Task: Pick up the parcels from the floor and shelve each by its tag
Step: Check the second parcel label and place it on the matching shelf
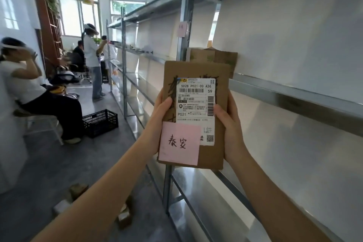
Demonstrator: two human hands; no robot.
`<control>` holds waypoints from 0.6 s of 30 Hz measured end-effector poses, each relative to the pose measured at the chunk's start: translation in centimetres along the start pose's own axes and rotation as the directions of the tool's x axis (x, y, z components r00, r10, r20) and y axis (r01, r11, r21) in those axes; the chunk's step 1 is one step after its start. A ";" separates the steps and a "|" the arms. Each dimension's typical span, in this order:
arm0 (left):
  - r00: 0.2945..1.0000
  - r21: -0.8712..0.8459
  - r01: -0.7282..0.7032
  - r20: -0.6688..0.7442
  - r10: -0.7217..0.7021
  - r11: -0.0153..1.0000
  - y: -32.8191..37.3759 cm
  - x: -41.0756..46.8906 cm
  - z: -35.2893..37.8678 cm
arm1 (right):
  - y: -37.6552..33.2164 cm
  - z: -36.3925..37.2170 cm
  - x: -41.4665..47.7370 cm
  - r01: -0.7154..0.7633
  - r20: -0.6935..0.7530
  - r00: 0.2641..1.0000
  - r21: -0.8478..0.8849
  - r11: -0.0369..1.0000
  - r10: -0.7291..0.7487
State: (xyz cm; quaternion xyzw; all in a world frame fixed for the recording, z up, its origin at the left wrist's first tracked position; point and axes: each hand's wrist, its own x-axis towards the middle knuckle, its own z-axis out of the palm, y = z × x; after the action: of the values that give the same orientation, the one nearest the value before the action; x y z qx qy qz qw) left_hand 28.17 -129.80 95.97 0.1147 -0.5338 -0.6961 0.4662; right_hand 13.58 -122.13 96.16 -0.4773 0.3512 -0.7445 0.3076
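Observation:
I hold a flat brown cardboard parcel (213, 151) upright in front of me with both hands. A white shipping label and a pink handwritten tag (179, 142) face me. My left hand (160, 122) grips its left edge, thumb on the front. My right hand (229, 124) grips its right edge. Behind it a second brown parcel (218, 56) stands on the metal shelf (284, 94) to my right. A pink tag (182, 29) sticks to the shelf upright. Several small parcels (78, 190) lie on the grey floor below my left arm.
Long metal shelving (137, 53) runs down the right side. A black plastic crate (100, 123) sits on the floor. One person (29, 88) sits at the left, another (92, 61) stands by the far shelves, and others are behind.

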 end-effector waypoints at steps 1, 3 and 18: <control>1.000 0.013 -0.001 0.005 0.001 1.000 -0.1 1.5 -0.8 | 0.8 0.1 1.4 0.004 -0.004 1.000 0.005 1.000 -0.004; 1.000 0.020 0.005 0.006 -0.006 1.000 -0.4 4.1 -2.2 | 2.5 0.1 3.9 0.004 -0.016 1.000 0.012 1.000 -0.004; 0.930 -0.117 0.368 0.068 -0.362 0.923 -10.4 15.7 -12.7 | 17.5 -2.5 11.7 -0.217 -0.275 0.937 0.030 0.976 0.217</control>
State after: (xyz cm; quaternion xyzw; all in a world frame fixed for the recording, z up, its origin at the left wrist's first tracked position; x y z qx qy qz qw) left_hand 22.62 -150.02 87.33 0.1662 -0.4681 -0.8057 0.3227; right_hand 9.22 -140.66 86.92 -0.3269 0.4414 -0.7653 0.3356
